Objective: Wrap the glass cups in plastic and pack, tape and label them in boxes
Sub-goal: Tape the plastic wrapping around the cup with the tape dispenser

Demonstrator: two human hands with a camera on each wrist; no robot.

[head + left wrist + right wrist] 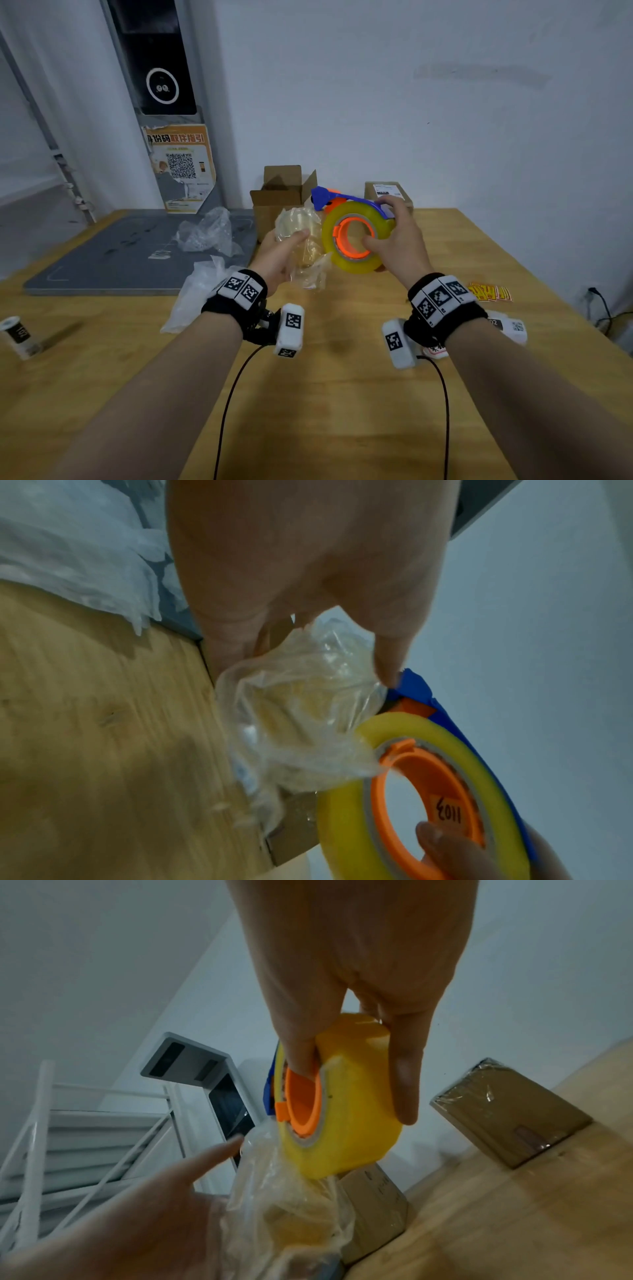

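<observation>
The left hand (278, 255) is curled around a glass cup (301, 236) bundled in clear plastic, thumb across its front, holding it above the wooden table (329, 394). The right hand (400, 236) grips a tape dispenser (352, 236) with a yellow roll, thumb hooked into its orange core and fingers over the blue frame, so the roll sits just beside the cup and touches the loose plastic

The step in hand looks like taping the wrap closed. To do it well, the loose tails of plastic under the cup should be gathered flat first, and the tape end pressed onto a smooth patch before pulling round; I cannot see the free end of the tape

Behind stand an open cardboard box (279, 198) and a sealed box (388, 192); spare plastic (205, 233) lies to the left
</observation>
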